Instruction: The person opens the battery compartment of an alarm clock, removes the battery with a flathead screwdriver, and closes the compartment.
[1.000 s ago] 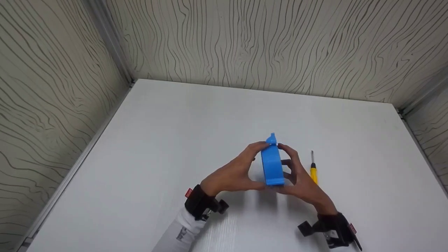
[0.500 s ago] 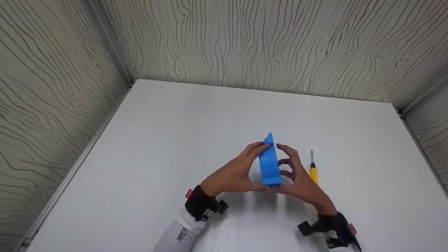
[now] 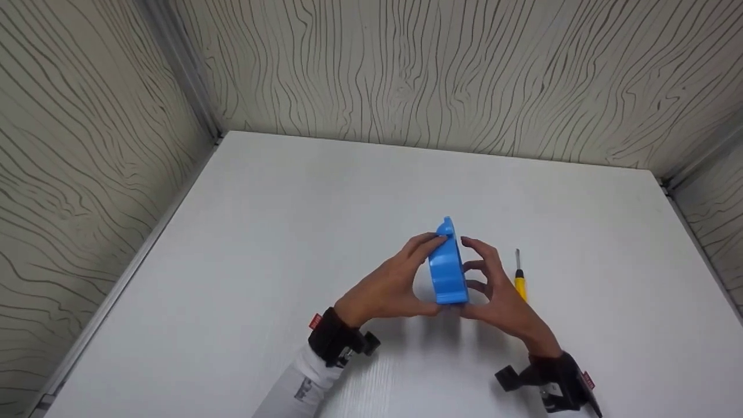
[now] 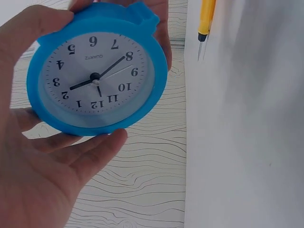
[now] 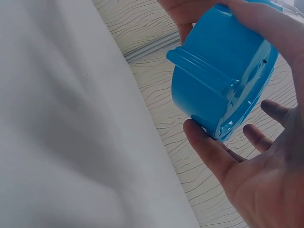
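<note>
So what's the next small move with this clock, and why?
I'd probably lay two fingertips of the right hand on the back of the clock: in the right wrist view they stand apart from it, it faces them, and the left hand grips the clock.

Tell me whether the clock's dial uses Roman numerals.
No, the left wrist view shows Arabic numerals on the blue clock.

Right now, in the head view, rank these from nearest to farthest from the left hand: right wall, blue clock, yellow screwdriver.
1. Blue clock, gripped by the left hand.
2. Yellow screwdriver, to the clock's right.
3. Right wall, at the far right.
</note>
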{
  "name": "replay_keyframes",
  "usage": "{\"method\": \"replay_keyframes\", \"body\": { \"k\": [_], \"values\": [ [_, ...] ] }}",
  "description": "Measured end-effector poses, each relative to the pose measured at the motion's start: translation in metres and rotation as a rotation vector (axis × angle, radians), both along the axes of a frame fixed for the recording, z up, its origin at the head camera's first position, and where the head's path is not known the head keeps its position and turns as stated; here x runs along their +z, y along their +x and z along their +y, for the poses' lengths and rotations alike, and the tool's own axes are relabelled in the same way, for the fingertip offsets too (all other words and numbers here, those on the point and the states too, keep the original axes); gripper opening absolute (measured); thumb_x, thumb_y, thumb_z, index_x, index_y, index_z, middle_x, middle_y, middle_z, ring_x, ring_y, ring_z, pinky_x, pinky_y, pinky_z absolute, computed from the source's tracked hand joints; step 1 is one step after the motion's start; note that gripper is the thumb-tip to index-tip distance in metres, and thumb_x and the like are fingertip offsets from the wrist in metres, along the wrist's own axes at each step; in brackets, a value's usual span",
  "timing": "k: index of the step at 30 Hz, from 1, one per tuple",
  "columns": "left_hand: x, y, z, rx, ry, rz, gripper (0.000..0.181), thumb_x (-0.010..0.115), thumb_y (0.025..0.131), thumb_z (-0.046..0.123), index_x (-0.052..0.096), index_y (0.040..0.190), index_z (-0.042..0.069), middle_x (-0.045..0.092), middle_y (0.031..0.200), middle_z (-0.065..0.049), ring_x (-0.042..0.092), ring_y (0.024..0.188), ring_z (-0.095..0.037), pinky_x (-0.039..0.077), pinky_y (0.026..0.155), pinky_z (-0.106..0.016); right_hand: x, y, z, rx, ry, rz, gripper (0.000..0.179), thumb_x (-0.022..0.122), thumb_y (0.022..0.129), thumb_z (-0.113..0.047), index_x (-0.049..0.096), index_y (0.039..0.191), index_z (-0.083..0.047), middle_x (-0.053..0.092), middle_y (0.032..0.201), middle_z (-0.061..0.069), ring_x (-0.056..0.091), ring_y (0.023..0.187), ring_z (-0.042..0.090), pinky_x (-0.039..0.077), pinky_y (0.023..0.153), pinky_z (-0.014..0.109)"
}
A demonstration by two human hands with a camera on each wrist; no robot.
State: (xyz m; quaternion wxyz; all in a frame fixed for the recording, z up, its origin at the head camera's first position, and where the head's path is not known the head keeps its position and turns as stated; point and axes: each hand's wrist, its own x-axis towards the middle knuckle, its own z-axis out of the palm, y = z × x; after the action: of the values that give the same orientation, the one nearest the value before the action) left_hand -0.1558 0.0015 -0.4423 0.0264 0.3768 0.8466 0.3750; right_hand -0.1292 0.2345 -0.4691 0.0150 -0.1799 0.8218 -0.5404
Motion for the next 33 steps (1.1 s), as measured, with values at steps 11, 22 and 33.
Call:
{"method": "replay_keyframes", "body": {
  "k": [11,22,33],
  "values": [
    [0.0008,0.0003,-0.0001,0.022,0.021,0.077,0.102,0.079,0.075,0.047,0.02,0.154,0.024,0.03,0.157,-0.006,0.048,0.136,-0.028,0.049,0.102,-0.041,-0.0005,-0.0001,0.0009,0.015,-0.02,-0.033,0.104,0.083,0.072,-0.011,0.018,0.153,-0.023,0.02,0.159,0.009,0.045,0.126,0.021,0.051,0.1,0.031],
    [0.0046,-0.0021,-0.0057,0.034,0.121,0.072,0.103,0.08,0.073,0.046,0.021,0.154,0.022,0.029,0.157,-0.006,0.044,0.138,-0.029,0.047,0.104,-0.044,-0.0051,-0.0022,0.0039,0.004,-0.005,-0.088,0.102,0.08,0.074,-0.014,0.018,0.154,-0.023,0.024,0.16,0.009,0.036,0.14,0.038,0.04,0.106,0.061],
    [0.0067,-0.0004,-0.006,0.015,0.183,0.073,0.102,0.081,0.074,0.043,0.022,0.153,0.02,0.03,0.157,-0.008,0.044,0.138,-0.031,0.047,0.104,-0.044,-0.0038,0.0008,0.0027,0.01,0.033,-0.103,0.093,0.079,0.078,-0.013,0.023,0.152,-0.003,0.029,0.157,0.021,0.035,0.14,0.047,0.037,0.107,0.059]
  ]
}}
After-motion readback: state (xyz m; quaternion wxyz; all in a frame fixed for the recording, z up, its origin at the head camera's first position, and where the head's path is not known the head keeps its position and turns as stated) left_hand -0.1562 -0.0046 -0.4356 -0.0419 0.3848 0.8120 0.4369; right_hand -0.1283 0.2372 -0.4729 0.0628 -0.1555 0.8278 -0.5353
